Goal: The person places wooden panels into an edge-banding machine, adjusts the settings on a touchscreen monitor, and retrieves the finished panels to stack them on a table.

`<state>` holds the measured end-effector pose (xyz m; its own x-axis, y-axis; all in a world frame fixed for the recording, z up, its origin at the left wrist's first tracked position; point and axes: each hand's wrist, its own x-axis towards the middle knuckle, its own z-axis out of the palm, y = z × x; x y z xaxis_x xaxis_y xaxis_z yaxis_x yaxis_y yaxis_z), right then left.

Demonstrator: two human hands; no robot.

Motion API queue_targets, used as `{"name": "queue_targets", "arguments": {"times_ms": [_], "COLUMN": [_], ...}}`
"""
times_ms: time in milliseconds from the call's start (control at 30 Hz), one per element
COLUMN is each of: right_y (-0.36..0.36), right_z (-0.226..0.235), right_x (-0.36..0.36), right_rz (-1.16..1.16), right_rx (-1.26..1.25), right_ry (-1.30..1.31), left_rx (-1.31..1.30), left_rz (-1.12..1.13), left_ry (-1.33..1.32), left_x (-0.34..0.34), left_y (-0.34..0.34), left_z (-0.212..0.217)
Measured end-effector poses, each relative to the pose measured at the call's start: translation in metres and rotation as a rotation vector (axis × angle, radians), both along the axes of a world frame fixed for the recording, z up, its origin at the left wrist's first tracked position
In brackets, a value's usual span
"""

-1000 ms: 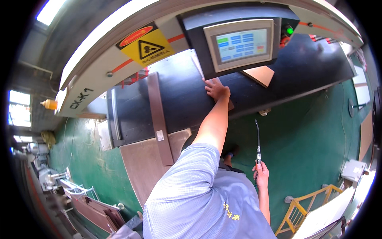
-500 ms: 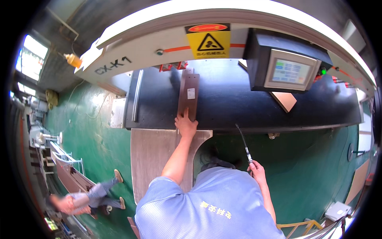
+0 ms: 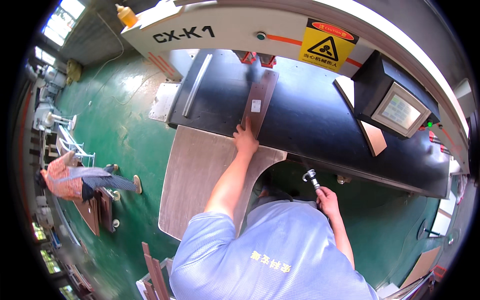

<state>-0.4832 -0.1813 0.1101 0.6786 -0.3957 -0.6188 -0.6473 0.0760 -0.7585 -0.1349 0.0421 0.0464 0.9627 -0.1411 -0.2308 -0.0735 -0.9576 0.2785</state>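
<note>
A narrow brown board (image 3: 261,97) with a white label lies across the black machine bed, its far end near red-and-silver clamps (image 3: 267,61). My left hand (image 3: 245,141) rests on its near end, fingers spread and the index finger stretched along its top. Below that arm is a larger grey-brown panel (image 3: 200,165) with a curved cut-out, up against the front edge of the bed. My right hand (image 3: 327,200) is closed around what looks like an air blow gun (image 3: 311,178) with a shiny metal head, held just off the bed's front edge. Its thin tube is blurred.
A white machine beam (image 3: 230,32) spans the bed, with a control screen (image 3: 401,110) hanging at the right. Another board (image 3: 374,137) lies beneath the screen. A metal rail (image 3: 197,85) is on the bed's left. Behind on the left, a person (image 3: 75,180) stands by stacked boards (image 3: 105,210).
The view has turned, bringing the bed in at a slant. My left hand stays on the narrow board. The blow gun has tilted and shows its metal head. The other person has changed posture.
</note>
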Motion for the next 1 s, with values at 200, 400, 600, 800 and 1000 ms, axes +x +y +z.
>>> {"name": "queue_targets", "arguments": {"times_ms": [200,400,600,800,1000], "right_y": [-0.059,-0.097,-0.084,-0.063,-0.031], "right_z": [-0.015,-0.046,-0.059,-0.035,-0.044], "right_x": [-0.028,-0.043,-0.059,-0.061,-0.077], "right_rz": [0.14,0.732,1.029,1.157,1.091], "right_rx": [0.057,-0.09,0.209,0.267,0.229], "right_ry": [0.006,-0.152,-0.09,-0.117,-0.18], "left_rx": [0.093,0.047,0.033,-0.242,-1.224], "left_rz": [0.146,0.581,1.009,1.383,1.566], "left_ry": [-0.007,0.129,0.098,-0.105,-0.508], "left_x": [-0.088,-0.251,-0.447,-0.594,-0.713], "left_y": [0.093,0.174,0.213,0.213,0.186], "left_z": [0.001,0.005,0.005,-0.027,-0.048]}}
